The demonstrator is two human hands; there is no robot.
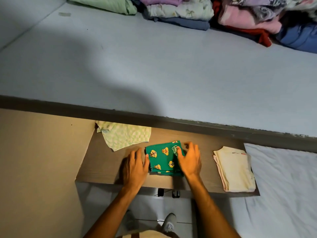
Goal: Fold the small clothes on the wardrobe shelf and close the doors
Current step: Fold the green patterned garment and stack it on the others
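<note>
Both hands lie on one folded green garment printed with yellow cartoon faces. The left hand rests flat beside the garment's left edge, fingers straight, thumb touching the fabric; its grip is released. The right hand presses on the garment's right side with fingers spread and straight; its grip is also released, nothing clenched.

The green garment sits near the middle of the lower wardrobe shelf, a brown wood-grain board. Three small garments lie on this shelf in total:
1. The green garment, folded into a compact rectangle, centre.
2. A pale green patterned garment, loosely laid and not squared, at the back left, partly under the shelf above.
3. A cream folded garment, squared into a tall rectangle, well apart on the right, near the shelf's front edge.

The upper shelf, pale grey with a dark front edge, carries a row of folded clothing stacks along its far side in green, lilac, blue, pink and red; the exact count cannot be told.

A white cloth surface lies to the right of the lower shelf. Below, one grey shoe shows on the floor.
</note>
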